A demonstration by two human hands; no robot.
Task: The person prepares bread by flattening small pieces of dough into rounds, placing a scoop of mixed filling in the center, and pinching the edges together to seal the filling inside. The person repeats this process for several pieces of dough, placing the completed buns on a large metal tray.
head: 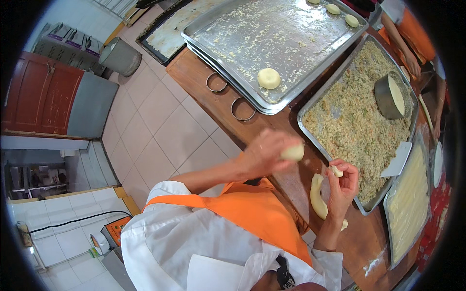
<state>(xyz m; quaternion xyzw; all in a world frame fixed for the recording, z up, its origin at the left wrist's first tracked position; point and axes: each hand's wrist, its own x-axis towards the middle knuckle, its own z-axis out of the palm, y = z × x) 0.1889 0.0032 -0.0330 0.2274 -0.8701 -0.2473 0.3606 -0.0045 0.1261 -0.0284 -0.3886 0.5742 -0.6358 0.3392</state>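
Note:
My left hand [267, 151], blurred by motion, is closed around a pale round piece of dough [293, 152] above the wooden table's near edge. Between the thumb and fingers of my right hand [344, 183] is a small lump of dough [336, 171]. Just below that hand a curved dough rope [317, 196] lies on the table, partly hidden by my wrist. A scrap of dough [344, 224] shows beside the wrist. Past my right hand is a metal tray of crumbly filling [346, 112], holding a metal pot [387, 98] and a flat white scraper [397, 160].
Stacked metal baking trays [233, 47] carry a dough round [269, 78] and several more at the far corner. Two metal rings [243, 108] lie beside them. A plastic-covered tray [407, 203] stands at right. Another person's hand [413, 65] is across the table [255, 131].

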